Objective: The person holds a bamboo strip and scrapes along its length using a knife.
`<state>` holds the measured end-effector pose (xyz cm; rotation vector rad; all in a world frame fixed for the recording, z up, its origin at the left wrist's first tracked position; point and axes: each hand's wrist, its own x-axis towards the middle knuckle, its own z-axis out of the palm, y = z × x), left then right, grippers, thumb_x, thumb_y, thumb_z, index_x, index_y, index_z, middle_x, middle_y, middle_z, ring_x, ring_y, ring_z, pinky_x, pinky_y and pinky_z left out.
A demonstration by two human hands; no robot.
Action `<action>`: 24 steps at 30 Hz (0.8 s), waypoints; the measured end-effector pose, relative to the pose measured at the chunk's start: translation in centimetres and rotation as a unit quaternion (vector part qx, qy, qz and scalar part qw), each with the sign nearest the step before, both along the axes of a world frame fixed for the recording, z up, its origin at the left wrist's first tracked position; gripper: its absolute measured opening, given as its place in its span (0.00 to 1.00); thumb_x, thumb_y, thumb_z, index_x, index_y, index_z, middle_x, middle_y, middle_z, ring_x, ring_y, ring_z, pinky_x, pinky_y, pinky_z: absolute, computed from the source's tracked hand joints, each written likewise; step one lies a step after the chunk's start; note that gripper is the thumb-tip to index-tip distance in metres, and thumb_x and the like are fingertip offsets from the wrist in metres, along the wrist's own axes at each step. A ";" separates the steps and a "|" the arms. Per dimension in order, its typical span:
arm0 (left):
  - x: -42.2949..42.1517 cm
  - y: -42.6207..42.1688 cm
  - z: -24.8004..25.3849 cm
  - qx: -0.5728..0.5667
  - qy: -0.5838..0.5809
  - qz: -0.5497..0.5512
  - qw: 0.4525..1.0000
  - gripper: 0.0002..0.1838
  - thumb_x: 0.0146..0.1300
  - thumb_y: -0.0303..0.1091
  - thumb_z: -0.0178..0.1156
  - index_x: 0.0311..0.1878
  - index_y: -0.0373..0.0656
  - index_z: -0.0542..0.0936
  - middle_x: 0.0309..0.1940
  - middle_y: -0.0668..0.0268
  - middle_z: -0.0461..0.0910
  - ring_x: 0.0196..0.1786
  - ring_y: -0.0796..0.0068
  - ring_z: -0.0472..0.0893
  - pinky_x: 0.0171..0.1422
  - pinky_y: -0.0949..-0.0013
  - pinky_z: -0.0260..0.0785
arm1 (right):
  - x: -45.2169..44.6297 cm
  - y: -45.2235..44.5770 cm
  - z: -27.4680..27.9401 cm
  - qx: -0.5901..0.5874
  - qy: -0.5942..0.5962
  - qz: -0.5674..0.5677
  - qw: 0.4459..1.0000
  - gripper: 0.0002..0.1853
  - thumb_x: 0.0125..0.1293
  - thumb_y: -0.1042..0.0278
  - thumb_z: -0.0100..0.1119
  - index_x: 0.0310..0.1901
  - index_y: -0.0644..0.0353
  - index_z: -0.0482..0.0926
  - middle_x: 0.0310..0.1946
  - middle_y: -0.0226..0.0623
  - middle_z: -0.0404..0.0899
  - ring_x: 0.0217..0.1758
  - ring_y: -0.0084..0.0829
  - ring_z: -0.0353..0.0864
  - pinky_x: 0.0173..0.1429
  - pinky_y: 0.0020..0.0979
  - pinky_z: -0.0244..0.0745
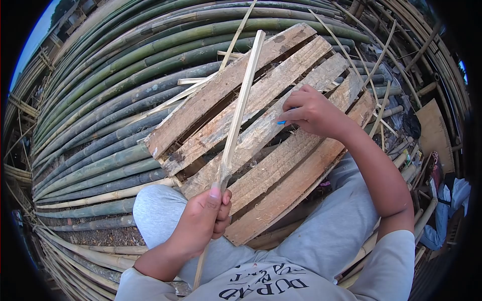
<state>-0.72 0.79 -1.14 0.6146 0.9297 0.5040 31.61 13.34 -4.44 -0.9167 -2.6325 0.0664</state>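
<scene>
Gripping a pale strip (240,108) before wooden slats (281,165)

Left hand (206,215), the nearer one, is closed around the strip's lower part; the long axis runs forward, leaning right. The strip looks narrow, straight and split. Right hand (316,113), apart on the strip's right, pinches a small blue object (281,123), mostly hidden.

A dark-lettered shirt (271,281) above grey trousers (326,220).

On my feed I count: wooden platform (273,165), one; its slats (226,108), five; at it, left hand (201,215), one; right hand (315,113), one; hand-held pale strip (242,100), one; blue object (281,122), one.
</scene>
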 end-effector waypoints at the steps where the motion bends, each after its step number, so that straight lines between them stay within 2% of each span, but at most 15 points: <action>1: 0.0 0.0 0.0 -0.002 0.002 0.000 1.000 0.21 0.76 0.57 0.43 0.39 0.48 0.65 0.22 0.79 0.54 0.19 0.89 0.50 0.21 0.79 0.39 | 0.0 -0.1 0.0 0.004 0.012 -0.024 1.000 0.14 0.51 0.75 0.68 0.41 0.51 0.87 0.34 0.29 0.79 0.43 0.29 0.78 0.51 0.33 0.66; 2: 0.0 0.0 0.0 -0.001 0.002 0.002 1.000 0.21 0.76 0.57 0.43 0.39 0.48 0.65 0.22 0.79 0.54 0.19 0.89 0.50 0.21 0.79 0.39 | -0.2 -0.2 -0.2 0.005 0.011 -0.023 1.000 0.14 0.51 0.75 0.68 0.41 0.51 0.87 0.34 0.29 0.79 0.43 0.29 0.78 0.51 0.33 0.66; 4: 0.1 -0.1 0.0 -0.001 0.002 -0.006 1.000 0.21 0.76 0.57 0.43 0.40 0.48 0.65 0.22 0.79 0.54 0.19 0.89 0.50 0.21 0.79 0.39 | -0.6 -0.1 -0.8 0.050 0.051 -0.091 0.993 0.09 0.55 0.71 0.67 0.39 0.53 0.86 0.33 0.28 0.79 0.43 0.30 0.78 0.51 0.34 0.65; 7: 0.2 -0.1 0.1 0.005 0.006 -0.009 1.000 0.21 0.76 0.57 0.42 0.40 0.48 0.65 0.22 0.79 0.54 0.19 0.89 0.50 0.21 0.79 0.39 | -0.6 0.0 -0.8 0.046 0.015 -0.111 0.993 0.10 0.56 0.72 0.67 0.41 0.52 0.87 0.34 0.29 0.79 0.43 0.30 0.78 0.50 0.33 0.64; 11: 0.1 -0.1 0.1 0.008 0.004 -0.005 1.000 0.21 0.76 0.57 0.42 0.39 0.48 0.65 0.22 0.79 0.53 0.19 0.89 0.50 0.21 0.79 0.39 | 0.1 0.2 -0.4 0.037 0.008 -0.090 0.995 0.09 0.55 0.72 0.67 0.40 0.53 0.87 0.32 0.28 0.78 0.43 0.29 0.78 0.51 0.34 0.65; 13: 0.1 -0.1 0.0 0.005 0.002 0.001 1.000 0.21 0.76 0.57 0.42 0.39 0.48 0.65 0.22 0.79 0.53 0.19 0.89 0.50 0.21 0.79 0.39 | 0.7 0.1 0.1 -0.017 -0.033 -0.061 0.997 0.11 0.52 0.76 0.67 0.38 0.52 0.88 0.34 0.29 0.80 0.43 0.30 0.78 0.53 0.33 0.66; 16: -0.1 -0.1 0.0 0.005 0.004 0.001 1.000 0.21 0.76 0.58 0.43 0.39 0.48 0.65 0.22 0.79 0.53 0.19 0.89 0.50 0.21 0.79 0.39 | 1.2 -0.2 0.6 -0.055 -0.030 -0.032 0.998 0.13 0.49 0.77 0.67 0.38 0.52 0.88 0.34 0.28 0.80 0.43 0.30 0.79 0.54 0.33 0.67; 24: -0.1 0.0 -0.1 0.007 0.009 0.000 1.000 0.21 0.76 0.57 0.43 0.39 0.48 0.65 0.22 0.79 0.53 0.19 0.89 0.50 0.21 0.79 0.39 | 1.7 -0.3 1.8 -0.057 -0.023 -0.079 0.995 0.08 0.53 0.75 0.68 0.37 0.55 0.86 0.32 0.30 0.80 0.43 0.31 0.79 0.53 0.34 0.67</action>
